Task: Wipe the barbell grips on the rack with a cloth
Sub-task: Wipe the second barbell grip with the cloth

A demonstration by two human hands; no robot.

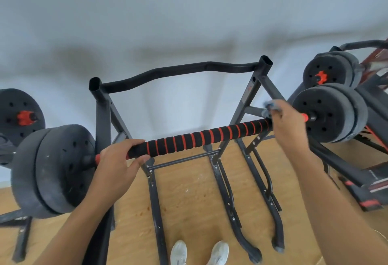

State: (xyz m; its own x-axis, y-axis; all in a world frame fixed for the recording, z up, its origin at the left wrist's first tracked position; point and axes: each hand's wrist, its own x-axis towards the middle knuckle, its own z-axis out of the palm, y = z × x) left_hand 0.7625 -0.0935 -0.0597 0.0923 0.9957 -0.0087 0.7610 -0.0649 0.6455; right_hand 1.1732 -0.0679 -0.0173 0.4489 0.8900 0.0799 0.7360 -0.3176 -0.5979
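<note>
Now left hand (pixel 117 160) fingers wrap the grip (pixel 201 136) (right hand (pixel 287 126) clutches cloth (pixel 270 107)).

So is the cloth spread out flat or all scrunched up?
Scrunched up. The cloth is bunched in the right hand at the grip's right end.

No legible text anywhere. A small red mark sits on a label on the rack's (pixel 245 97) right upright, at about 2 o'clock from the barbell grip (pixel 201 136), too blurred to read. The black weight plates (pixel 327 113) show no readable numbers. Faint pale strokes on the bench frame (pixel 375 180) at 4 o'clock cannot be made out.
</note>
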